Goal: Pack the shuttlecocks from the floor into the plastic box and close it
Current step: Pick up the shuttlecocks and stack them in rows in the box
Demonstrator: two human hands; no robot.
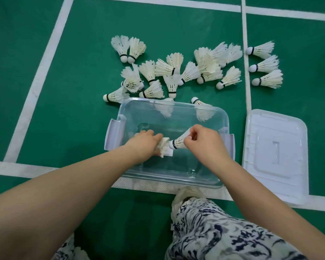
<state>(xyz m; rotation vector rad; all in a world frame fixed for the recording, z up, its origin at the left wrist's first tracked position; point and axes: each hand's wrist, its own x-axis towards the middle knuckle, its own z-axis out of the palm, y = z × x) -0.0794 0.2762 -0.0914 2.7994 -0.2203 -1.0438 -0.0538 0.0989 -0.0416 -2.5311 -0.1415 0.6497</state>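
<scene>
Green matte court floor (83,72), crossed by white painted lines (39,79), is carrying everything. A clear, round-cornered plastic box (176,180) is sitting open at the middle, its flat white lid (274,147) lying just beside its right edge. Inside the box, the right hand (204,141) is pinching the feather skirt of a banded shuttlecock (178,142), cork pointing left. The left hand (144,145) is curling over and gripping the other shuttlecock (163,148) by its ragged feathers. Beyond the box's far edge, loose shuttlecocks (176,72), conical and frayed, are lying scattered.
</scene>
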